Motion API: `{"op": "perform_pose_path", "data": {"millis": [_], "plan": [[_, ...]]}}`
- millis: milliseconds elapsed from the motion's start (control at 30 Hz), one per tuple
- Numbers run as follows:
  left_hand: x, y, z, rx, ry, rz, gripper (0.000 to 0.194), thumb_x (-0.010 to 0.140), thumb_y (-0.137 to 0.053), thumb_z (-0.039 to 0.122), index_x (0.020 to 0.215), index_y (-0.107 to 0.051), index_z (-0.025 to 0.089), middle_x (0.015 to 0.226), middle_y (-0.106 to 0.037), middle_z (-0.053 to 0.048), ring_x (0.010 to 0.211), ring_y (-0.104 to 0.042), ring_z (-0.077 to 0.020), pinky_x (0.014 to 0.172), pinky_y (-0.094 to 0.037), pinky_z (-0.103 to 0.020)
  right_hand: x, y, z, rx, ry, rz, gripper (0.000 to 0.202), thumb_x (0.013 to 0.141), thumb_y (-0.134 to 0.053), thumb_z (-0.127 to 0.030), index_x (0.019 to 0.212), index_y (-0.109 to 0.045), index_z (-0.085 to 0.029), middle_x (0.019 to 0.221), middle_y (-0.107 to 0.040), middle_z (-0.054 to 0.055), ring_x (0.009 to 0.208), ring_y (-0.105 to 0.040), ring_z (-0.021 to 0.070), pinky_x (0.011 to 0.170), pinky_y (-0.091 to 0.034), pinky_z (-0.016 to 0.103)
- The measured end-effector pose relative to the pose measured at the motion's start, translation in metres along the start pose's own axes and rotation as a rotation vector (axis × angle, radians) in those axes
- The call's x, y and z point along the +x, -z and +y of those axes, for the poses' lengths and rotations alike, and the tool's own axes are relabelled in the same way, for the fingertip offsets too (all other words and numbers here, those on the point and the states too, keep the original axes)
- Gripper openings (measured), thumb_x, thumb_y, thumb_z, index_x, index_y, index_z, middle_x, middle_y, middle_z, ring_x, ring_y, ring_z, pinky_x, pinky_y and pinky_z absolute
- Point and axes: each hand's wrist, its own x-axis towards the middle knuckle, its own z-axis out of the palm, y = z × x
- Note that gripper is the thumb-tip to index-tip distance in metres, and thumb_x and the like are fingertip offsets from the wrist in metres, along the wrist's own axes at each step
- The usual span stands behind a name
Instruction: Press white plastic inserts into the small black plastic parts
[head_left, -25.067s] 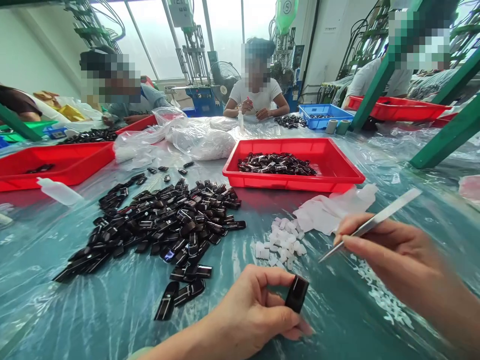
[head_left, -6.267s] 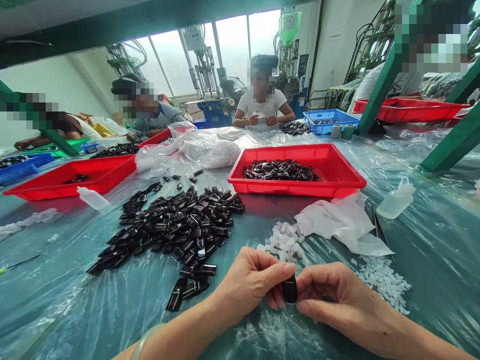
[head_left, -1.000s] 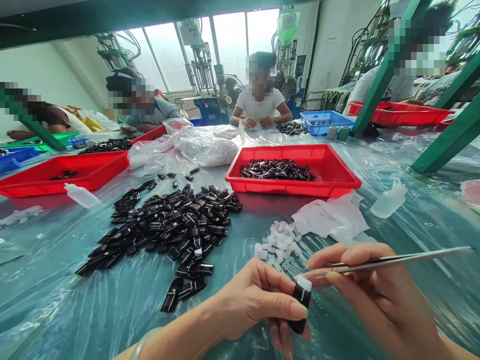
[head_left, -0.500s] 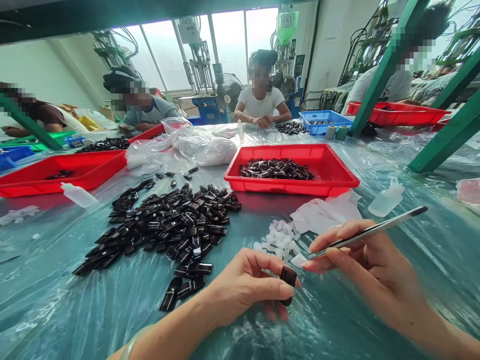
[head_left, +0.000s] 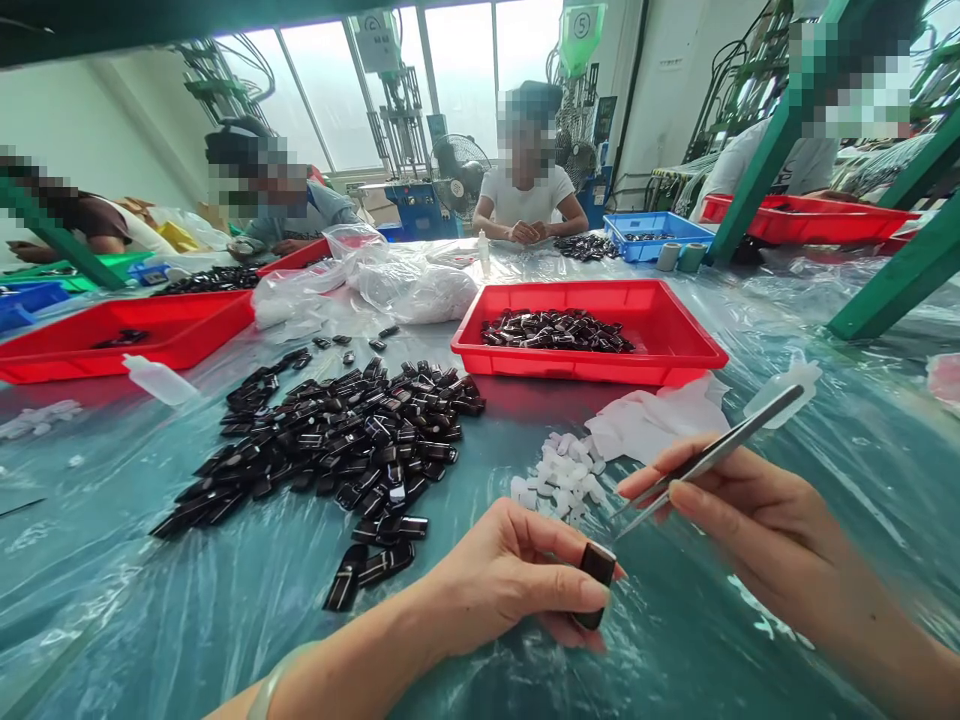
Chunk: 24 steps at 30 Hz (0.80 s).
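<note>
Between the thumb and fingers of my left hand [head_left: 517, 575] is a small black piece [head_left: 597, 572], with a pale edge along its top. My right hand [head_left: 739, 500] grips metal tweezers [head_left: 724, 450]; their two tips are apart, just above and beside the black piece. Behind my hands lies a small heap of white pieces [head_left: 566, 470], next to a crumpled white cloth [head_left: 660, 415]. A large pile of black pieces [head_left: 330, 440] spreads out to the left of my left hand.
A red tray [head_left: 675, 345] holding black pieces stands behind the white heap. Another red tray [head_left: 187, 335] and a squeeze bottle [head_left: 159, 380] are at left. A second bottle [head_left: 787, 390] lies behind the tweezers. Green posts [head_left: 784, 130] rise at right. Several people sit around the table.
The tweezers have opened and tilted more steeply, and the white piece at their tips is no longer there. A pale edge now shows on the black piece, which has moved slightly right with my left hand.
</note>
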Motion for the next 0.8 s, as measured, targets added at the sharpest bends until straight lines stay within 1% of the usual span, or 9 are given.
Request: {"op": "perform_pose_path", "data": {"millis": [100,200,267,367,500,633,800], "plan": [[0.000,-0.001,-0.001,0.028,0.007,-0.001,0.029,0.067,-0.068,0.031,0.086,-0.069,0.009,0.085,-0.064,-0.010,0.059,-0.063,-0.0129,0.051,-0.048,-0.017,0.001,0.000,0.000,0.123,-0.067,-0.067,0.011,0.080,-0.057,-0.030,0.083,-0.063,-0.021,0.082,-0.065,0.003,0.074,-0.060,0.0148,0.066,-0.052,0.024],[0.002,-0.002,-0.002,0.041,0.012,0.006,0.031,0.072,-0.063,0.034,0.088,-0.069,0.007,0.070,-0.061,-0.007,0.058,-0.064,-0.0134,0.048,-0.047,-0.015,0.003,-0.002,0.000,0.215,-0.111,-0.059,0.009,0.078,-0.060,-0.029,0.079,-0.063,-0.020,0.075,-0.063,0.002,0.070,-0.060,0.0142,0.065,-0.052,0.025],[0.003,-0.003,-0.002,0.043,0.026,0.015,0.032,0.073,-0.062,0.033,0.089,-0.069,0.007,0.065,-0.060,-0.006,0.058,-0.064,-0.0138,0.048,-0.047,-0.015,0.004,-0.004,0.001,0.249,-0.133,-0.053,0.008,0.077,-0.061,-0.028,0.080,-0.063,-0.021,0.072,-0.063,0.001,0.067,-0.061,0.0134,0.064,-0.052,0.024],[0.003,-0.004,-0.001,0.051,0.044,0.019,0.032,0.073,-0.062,0.033,0.088,-0.069,0.006,0.063,-0.060,-0.005,0.057,-0.064,-0.0139,0.047,-0.046,-0.014,0.005,-0.005,0.002,0.258,-0.155,-0.077,0.007,0.077,-0.062,-0.027,0.081,-0.062,-0.022,0.070,-0.063,0.000,0.066,-0.060,0.0116,0.062,-0.050,0.020],[0.001,-0.005,-0.001,0.062,0.055,0.019,0.032,0.073,-0.062,0.033,0.089,-0.068,0.006,0.062,-0.059,-0.005,0.056,-0.064,-0.0132,0.047,-0.046,-0.014,0.003,-0.006,0.005,0.229,-0.211,-0.119,0.009,0.077,-0.062,-0.030,0.081,-0.062,-0.021,0.069,-0.061,-0.001,0.065,-0.056,0.0092,0.060,-0.047,0.016],[0.001,-0.005,-0.002,0.077,0.034,0.007,0.031,0.073,-0.061,0.035,0.085,-0.068,0.007,0.067,-0.059,-0.005,0.059,-0.064,-0.0133,0.047,-0.045,-0.014,0.001,-0.008,0.007,0.223,-0.263,-0.142,0.012,0.078,-0.061,-0.032,0.082,-0.061,-0.021,0.069,-0.059,-0.002,0.063,-0.054,0.0082,0.058,-0.045,0.016],[0.002,-0.006,-0.002,0.101,0.026,0.023,0.030,0.073,-0.061,0.035,0.077,-0.068,0.007,0.068,-0.058,-0.005,0.059,-0.064,-0.0136,0.047,-0.045,-0.014,0.001,-0.011,0.009,0.240,-0.281,-0.175,0.013,0.080,-0.059,-0.034,0.082,-0.059,-0.021,0.068,-0.057,-0.002,0.062,-0.052,0.0081,0.059,-0.044,0.017]]}}
